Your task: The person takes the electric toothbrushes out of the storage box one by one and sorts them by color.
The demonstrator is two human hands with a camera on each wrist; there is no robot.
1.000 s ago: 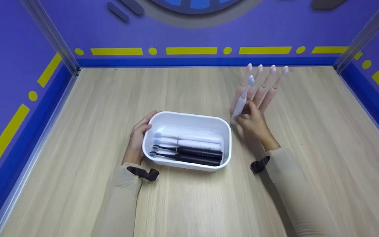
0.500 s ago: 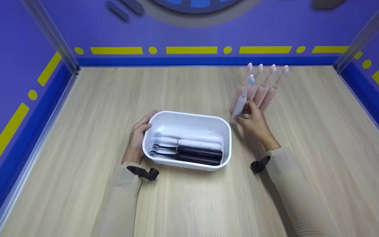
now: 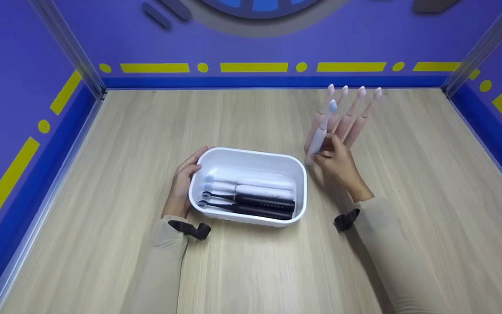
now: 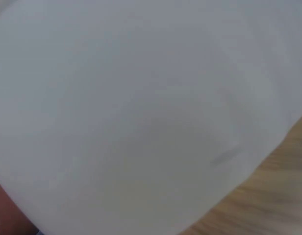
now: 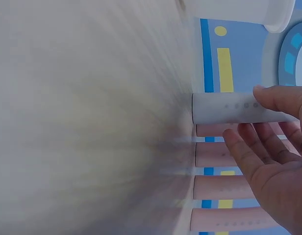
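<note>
Pinching, in the head view: right hand (image 3: 342,168), thumb and fingers on the handle of one white toothbrush (image 3: 318,139). Brush upright, pale blue bristles uppermost, just right of one white tub (image 3: 251,151), in front of four pink toothbrushes (image 3: 355,128), standing. Left hand (image 3: 182,183): gripping the tub's left end, thumb over the rim. Tub contents, lying lengthwise: two white toothbrushes (image 3: 264,191), two black toothbrushes (image 3: 264,203).

Left wrist view: tub wall, filling most of the frame; bench (image 4: 278,196) at lower right. Finger hold: cannot be told from here. Tub judged light, stiff plastic; best taken by the rim, the smooth walls being likelier to slide.

Right wrist view: white toothbrush, foot at the bench; thumb one side, fingers opposite; row of small dots on the handle. Handling, judged: rigid, fairly light, weight mostly in the handle; casing smooth, somewhat slippery; narrow base, easily toppled; slim neck the fragile part, bristles soft. Recommended hold: mid-handle, below the neck.
</note>
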